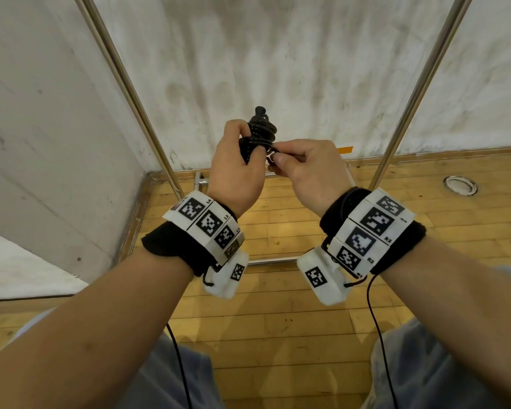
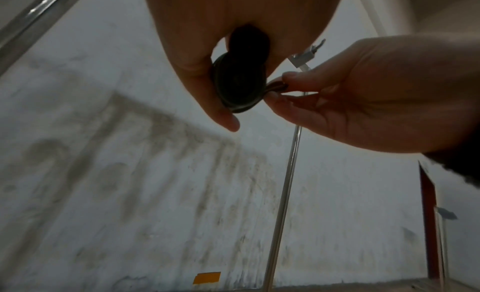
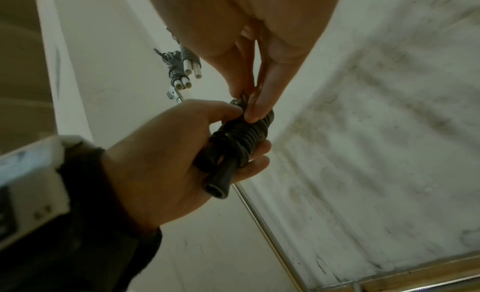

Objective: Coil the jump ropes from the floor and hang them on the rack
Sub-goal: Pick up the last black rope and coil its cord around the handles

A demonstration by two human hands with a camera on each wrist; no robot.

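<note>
While your left hand [image 1: 236, 169] clamps the coiled rope [image 1: 258, 137] around its black handles, your right hand [image 1: 310, 169] pinches the loose end of cord [image 1: 273, 157] between thumb and fingertips, right against the side of the bundle. So both grips are closed on the same rope, held up at chest height in front of the wall [image 1: 278, 69], between the two metal uprights of the rack [image 1: 419, 84].

From the right wrist view, the cord is wound in tight turns round the handles, one handle end [image 3: 217, 190] poking out below your palm. The cord looks thin, springy and rather slick, so it will likely try to unwind once you ease off. Keep the left grip across the turns, not just on the handle, and tuck the end under a turn before you let it go. The bundle looks light; one hand should carry it.

Higher up, other wound ropes [image 3: 182, 70] already hang from the rack. Beneath you lies the wooden floor [image 1: 278, 320].
</note>
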